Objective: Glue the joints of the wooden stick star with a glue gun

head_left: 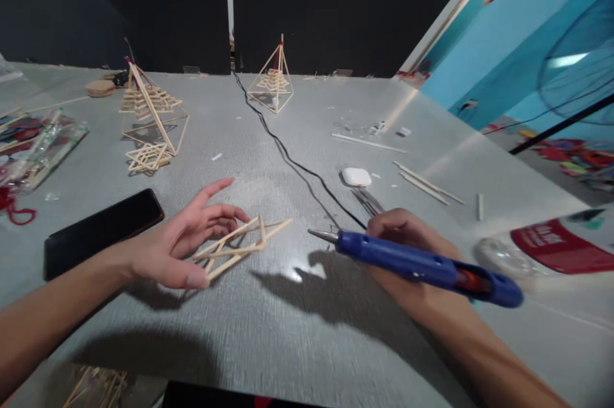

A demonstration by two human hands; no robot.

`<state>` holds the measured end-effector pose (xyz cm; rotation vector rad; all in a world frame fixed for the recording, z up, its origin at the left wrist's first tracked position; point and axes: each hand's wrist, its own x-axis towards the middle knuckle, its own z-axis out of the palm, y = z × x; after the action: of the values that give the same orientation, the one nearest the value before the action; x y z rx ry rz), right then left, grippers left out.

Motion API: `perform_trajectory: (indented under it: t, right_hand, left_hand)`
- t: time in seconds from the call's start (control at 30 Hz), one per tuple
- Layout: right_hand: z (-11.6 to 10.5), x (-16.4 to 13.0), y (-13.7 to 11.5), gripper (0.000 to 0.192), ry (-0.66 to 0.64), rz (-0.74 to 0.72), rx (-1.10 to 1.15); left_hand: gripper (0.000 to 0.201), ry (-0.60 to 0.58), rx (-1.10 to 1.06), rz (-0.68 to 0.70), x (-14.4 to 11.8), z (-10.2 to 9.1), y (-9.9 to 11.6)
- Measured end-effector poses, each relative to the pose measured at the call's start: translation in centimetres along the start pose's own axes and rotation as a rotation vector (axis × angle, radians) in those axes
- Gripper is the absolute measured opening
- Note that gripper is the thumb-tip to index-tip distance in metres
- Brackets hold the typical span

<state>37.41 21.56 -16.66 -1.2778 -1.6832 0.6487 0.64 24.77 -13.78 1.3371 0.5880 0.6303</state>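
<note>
Gripping one glue gun, your right fingers curl; your left fingers spread by one frame, two pyramids beyond — gun blue, frame pale, angular.

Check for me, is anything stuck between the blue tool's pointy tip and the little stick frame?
Nothing visible: just a gap separates the metal tip of the blue tool in the right hand from the wooden stick frame.

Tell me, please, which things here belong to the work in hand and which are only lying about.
In the work:
- small stick frame, by the left hand
- blue tool, in the right hand
- probably loose sticks

Lying about, it seems:
- black phone
- white case
- red-labelled container
</note>
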Motion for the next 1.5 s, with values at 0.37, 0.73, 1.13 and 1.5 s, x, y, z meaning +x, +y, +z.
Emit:
perform_trajectory:
  t: [0.37,0.73,1.13,1.5]
  right_hand:
    - [1.7,-1.1,-1.4,0.009,0.060,-0.181,-0.252]
    - [0.3,-1.2,-0.9,0.018,-0.018,-0.201,-0.289]
    - [0.0,-1.3,-0.4,0.030,-0.102,-0.146,-0.218]
    - [0.0,-1.7,-0.6,0.032,-0.108,-0.094,-0.162]
  left_hand:
    - [0.129,0.018,0.001,-0.142,-0.5,-0.2,-0.9]
    - [0.139,0.046,0.041,-0.217,-0.1,0.4,-0.1]
    - [0.141,0.068,0.034,-0.240,-0.3,0.6,0.2]
    - [0.141,0.069,0.044,-0.230,0.1,0.7,0.1]
